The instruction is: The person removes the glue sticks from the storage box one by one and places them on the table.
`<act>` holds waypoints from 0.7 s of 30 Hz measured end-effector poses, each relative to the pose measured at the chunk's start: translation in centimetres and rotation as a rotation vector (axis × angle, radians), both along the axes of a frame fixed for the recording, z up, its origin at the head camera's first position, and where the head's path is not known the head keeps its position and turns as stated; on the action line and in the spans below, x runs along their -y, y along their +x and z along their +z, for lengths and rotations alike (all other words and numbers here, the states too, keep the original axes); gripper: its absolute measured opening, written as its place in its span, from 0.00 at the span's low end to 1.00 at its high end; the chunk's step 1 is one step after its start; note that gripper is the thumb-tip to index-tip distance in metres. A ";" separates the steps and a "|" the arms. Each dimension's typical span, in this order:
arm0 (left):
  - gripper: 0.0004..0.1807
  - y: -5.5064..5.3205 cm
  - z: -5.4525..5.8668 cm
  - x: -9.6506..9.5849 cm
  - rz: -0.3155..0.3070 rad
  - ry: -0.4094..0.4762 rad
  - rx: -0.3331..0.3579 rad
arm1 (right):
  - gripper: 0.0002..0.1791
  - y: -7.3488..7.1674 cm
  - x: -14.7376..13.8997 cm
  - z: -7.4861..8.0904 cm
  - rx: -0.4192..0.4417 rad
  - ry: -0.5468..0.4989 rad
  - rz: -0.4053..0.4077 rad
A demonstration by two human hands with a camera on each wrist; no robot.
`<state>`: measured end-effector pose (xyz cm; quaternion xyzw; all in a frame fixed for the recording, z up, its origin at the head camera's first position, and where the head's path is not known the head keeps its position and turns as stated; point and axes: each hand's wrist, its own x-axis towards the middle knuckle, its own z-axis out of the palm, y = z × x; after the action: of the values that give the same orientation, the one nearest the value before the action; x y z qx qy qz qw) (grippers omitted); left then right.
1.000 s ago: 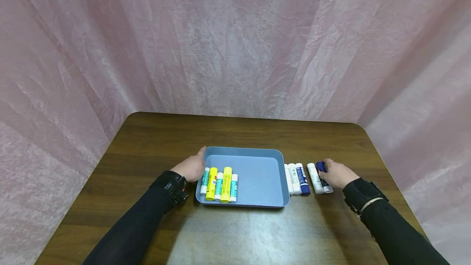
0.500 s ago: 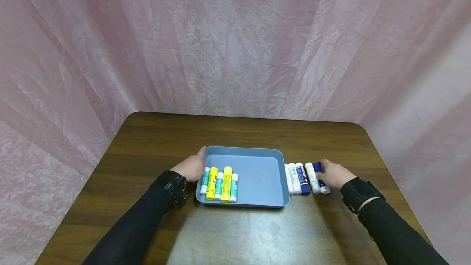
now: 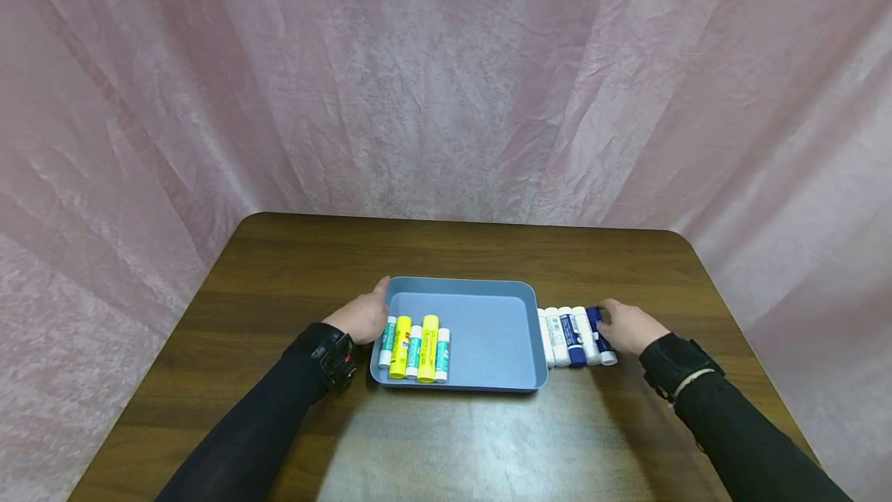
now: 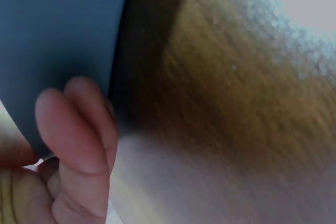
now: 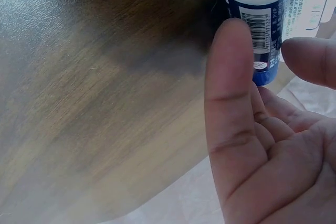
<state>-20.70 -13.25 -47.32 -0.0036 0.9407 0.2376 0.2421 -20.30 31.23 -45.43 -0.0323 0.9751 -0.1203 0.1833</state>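
Observation:
In the head view, my left hand point(image 3: 365, 318) holds the left end of a shallow blue-grey tray point(image 3: 495, 331); its fingers point(image 4: 71, 129) press against the tray's side in the left wrist view. Several glue sticks, yellow ones point(image 3: 428, 351) and white-and-teal ones point(image 3: 442, 356), lie side by side in the tray's left part. My right hand point(image 3: 630, 329) grips a dark blue glue stick point(image 5: 257, 24) with a white end, which lies on the table between finger and thumb. It lies against a white glue stick point(image 3: 585, 335), at the right end of a row.
A blue-and-white glue stick point(image 3: 572, 338) and white ones point(image 3: 557, 339) continue the row up to the tray's right wall. All stand on a brown wooden table point(image 3: 460, 242) with a pink curtain point(image 3: 446, 84) behind it.
My right hand has slid left with the dark blue glue stick, and the white one beside it has shifted left too, closing the gap in the row. My left hand and the tray stay put.

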 end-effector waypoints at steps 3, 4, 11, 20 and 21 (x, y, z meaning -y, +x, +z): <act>0.36 -0.1 -0.1 0.0 0.000 -0.003 -0.001 | 0.29 0.0 0.1 0.0 0.006 0.001 -0.007; 0.36 -0.1 -0.1 0.0 0.000 -0.005 -0.001 | 0.29 0.0 0.1 0.0 0.005 0.002 -0.008; 0.36 -0.3 -0.2 -0.1 0.007 -0.005 0.009 | 0.28 0.1 0.3 0.0 0.002 0.004 -0.007; 0.36 -0.4 -0.3 -0.1 0.009 -0.001 0.011 | 0.29 -0.2 0.2 0.0 0.008 0.009 -0.014; 0.36 -0.4 -0.3 -0.1 0.009 -0.004 0.011 | 0.29 -0.2 0.2 0.0 0.007 0.009 -0.013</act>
<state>-21.10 -13.15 -47.61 -0.0095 0.9397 0.2370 0.2464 -20.49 31.05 -45.44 -0.0248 0.9752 -0.1172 0.1862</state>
